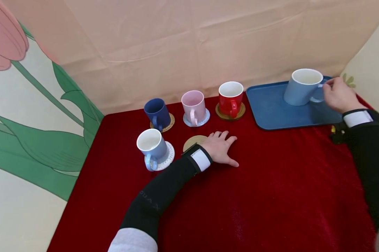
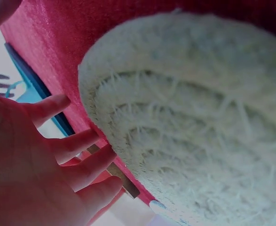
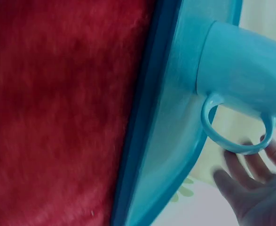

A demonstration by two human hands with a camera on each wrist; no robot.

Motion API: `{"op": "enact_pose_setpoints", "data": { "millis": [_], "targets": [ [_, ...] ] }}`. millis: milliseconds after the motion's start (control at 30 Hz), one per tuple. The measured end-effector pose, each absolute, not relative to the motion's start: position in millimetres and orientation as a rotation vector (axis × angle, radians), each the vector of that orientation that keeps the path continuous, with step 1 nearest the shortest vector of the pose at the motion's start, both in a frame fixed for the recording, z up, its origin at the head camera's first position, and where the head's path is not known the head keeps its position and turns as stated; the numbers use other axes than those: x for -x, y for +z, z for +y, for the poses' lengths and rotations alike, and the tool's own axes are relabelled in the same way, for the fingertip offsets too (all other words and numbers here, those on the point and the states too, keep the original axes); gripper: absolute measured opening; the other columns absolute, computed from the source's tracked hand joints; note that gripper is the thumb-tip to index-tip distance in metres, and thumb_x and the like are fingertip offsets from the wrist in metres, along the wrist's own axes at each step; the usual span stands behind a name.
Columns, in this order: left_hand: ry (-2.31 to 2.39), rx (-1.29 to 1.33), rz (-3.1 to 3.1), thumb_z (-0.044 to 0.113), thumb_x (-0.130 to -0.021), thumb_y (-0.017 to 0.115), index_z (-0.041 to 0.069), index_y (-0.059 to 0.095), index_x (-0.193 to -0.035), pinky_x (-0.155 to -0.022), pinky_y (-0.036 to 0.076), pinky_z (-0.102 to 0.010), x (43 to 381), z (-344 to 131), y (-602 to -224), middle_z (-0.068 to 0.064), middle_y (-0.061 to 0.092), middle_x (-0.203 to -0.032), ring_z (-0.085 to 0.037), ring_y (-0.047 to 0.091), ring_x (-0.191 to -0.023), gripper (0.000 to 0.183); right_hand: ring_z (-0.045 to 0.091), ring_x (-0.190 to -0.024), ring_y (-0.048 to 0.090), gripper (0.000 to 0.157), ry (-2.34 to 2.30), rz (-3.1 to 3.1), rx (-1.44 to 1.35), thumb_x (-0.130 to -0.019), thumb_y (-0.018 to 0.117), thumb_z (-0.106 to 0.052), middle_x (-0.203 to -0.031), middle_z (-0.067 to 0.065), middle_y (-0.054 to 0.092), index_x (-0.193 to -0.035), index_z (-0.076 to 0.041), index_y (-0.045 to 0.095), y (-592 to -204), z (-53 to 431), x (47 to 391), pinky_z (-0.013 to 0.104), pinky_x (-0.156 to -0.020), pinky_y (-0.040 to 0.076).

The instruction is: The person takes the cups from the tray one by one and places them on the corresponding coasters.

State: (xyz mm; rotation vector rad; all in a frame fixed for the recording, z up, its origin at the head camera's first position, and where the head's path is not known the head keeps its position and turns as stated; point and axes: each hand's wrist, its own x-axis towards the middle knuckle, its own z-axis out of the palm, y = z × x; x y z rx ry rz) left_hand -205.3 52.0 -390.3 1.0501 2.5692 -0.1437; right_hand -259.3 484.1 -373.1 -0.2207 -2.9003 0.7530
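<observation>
A light blue mug (image 1: 302, 87) with a white inside stands on the blue tray (image 1: 271, 115). Beside its handle is my right hand (image 1: 340, 94); in the right wrist view the fingers (image 3: 241, 172) are spread and blurred, right at the outer curve of the mug's handle (image 3: 222, 141). My left hand (image 1: 219, 147) hangs low over the red cloth with its fingers fanned out and nothing in them. Just by it lies a round woven coaster (image 1: 194, 140), partly covered by the left wrist and filling much of the left wrist view.
Four more mugs stand on coasters: a dark blue mug (image 1: 157, 113), a pink mug (image 1: 193, 105), a red mug (image 1: 231, 96) and a grey-blue mug (image 1: 151, 145). A draped beige cloth (image 1: 208, 42) hangs behind the table's back edge.
</observation>
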Motion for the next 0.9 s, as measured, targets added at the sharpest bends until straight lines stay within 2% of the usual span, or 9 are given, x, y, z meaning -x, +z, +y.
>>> {"op": "enact_pose_setpoints", "data": {
  "millis": [67,200,333,567,633,800,900],
  "targets": [
    [-0.132,-1.054,2.565,0.071,-0.089,0.059,0.027,0.025,-0.162,-0.12,0.026,-0.043,205.7,52.8,-391.6,-0.006,0.026,-0.165,-0.027,0.029,-0.146,0.092,0.051,-0.09,0.05,0.049,0.735,-2.926,0.195,-0.107,0.025,-0.023,-0.11,0.044,0.051,-0.128,0.02,0.037,-375.2,481.7,255.9,0.05,-0.068,0.038],
    [-0.123,-1.06,2.567,0.071,-0.089,0.06,0.027,0.026,-0.161,-0.119,0.027,-0.042,206.1,53.7,-392.9,-0.006,0.026,-0.165,-0.026,0.029,-0.146,0.091,0.044,-0.082,0.052,0.044,0.689,-2.96,0.131,-0.109,0.03,-0.024,-0.105,0.04,0.058,-0.121,0.016,0.045,-377.2,468.8,249.6,0.045,-0.066,0.035],
    [-0.13,-1.062,2.572,0.072,-0.089,0.06,0.027,0.026,-0.161,-0.119,0.027,-0.042,206.1,54.3,-392.1,-0.006,0.027,-0.165,-0.026,0.03,-0.146,0.092,0.038,-0.078,0.053,0.047,0.702,-2.945,0.092,-0.109,0.039,-0.03,-0.096,0.034,0.064,-0.117,0.014,0.053,-374.6,448.5,243.5,0.041,-0.062,0.036],
    [-0.137,-1.067,2.586,0.073,-0.088,0.06,0.028,0.027,-0.161,-0.119,0.027,-0.042,206.3,53.5,-391.4,-0.005,0.028,-0.164,-0.026,0.031,-0.146,0.092,0.037,-0.078,0.056,0.046,0.75,-2.918,0.092,-0.105,0.05,-0.034,-0.096,0.035,0.065,-0.111,0.011,0.057,-372.6,419.4,235.2,0.034,-0.057,0.039],
    [-0.134,-1.066,2.585,0.073,-0.088,0.06,0.028,0.027,-0.161,-0.119,0.028,-0.042,206.0,53.3,-391.1,-0.006,0.028,-0.164,-0.025,0.031,-0.146,0.092,0.031,-0.072,0.057,0.045,0.759,-2.9,0.097,-0.104,0.053,-0.033,-0.091,0.032,0.067,-0.108,0.011,0.058,-373.3,414.5,233.2,0.032,-0.055,0.039],
    [-0.135,-1.07,2.584,0.072,-0.088,0.06,0.028,0.028,-0.161,-0.119,0.028,-0.043,205.2,53.4,-390.4,-0.006,0.028,-0.163,-0.026,0.031,-0.145,0.091,0.004,-0.055,0.055,0.04,0.796,-2.848,0.093,-0.101,0.058,-0.03,-0.079,0.024,0.071,-0.1,0.01,0.062,-374.8,403.2,228.5,0.024,-0.051,0.039],
    [-0.148,-1.073,2.591,0.073,-0.088,0.06,0.028,0.028,-0.161,-0.118,0.029,-0.043,205.3,53.7,-390.0,-0.006,0.029,-0.163,-0.026,0.032,-0.144,0.091,-0.001,-0.053,0.055,0.039,0.826,-2.836,0.082,-0.101,0.06,-0.029,-0.08,0.025,0.071,-0.099,0.01,0.063,-375.2,395.4,226.3,0.022,-0.05,0.041]
  ]
}}
